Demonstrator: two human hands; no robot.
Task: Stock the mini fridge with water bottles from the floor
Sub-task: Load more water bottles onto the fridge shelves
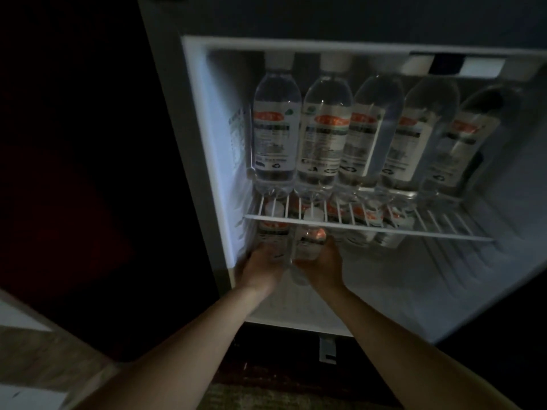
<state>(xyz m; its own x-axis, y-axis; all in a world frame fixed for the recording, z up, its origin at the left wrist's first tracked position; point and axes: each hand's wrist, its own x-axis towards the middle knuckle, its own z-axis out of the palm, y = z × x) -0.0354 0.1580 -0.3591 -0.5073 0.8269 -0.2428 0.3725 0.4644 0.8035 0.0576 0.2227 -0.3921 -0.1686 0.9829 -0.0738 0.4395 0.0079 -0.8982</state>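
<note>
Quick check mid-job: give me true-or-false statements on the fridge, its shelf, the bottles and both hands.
1. Five upper bottles stand upright on the wire shelf. True.
2. The fridge is shut. False: it stands open, with its inside in view.
3. The left hand and the right hand reach in below the wire shelf. True.
4. The right hand is empty. False: it grips a held bottle.
5. Nothing is stored below the wire shelf. False: lower bottles stand there.
</note>
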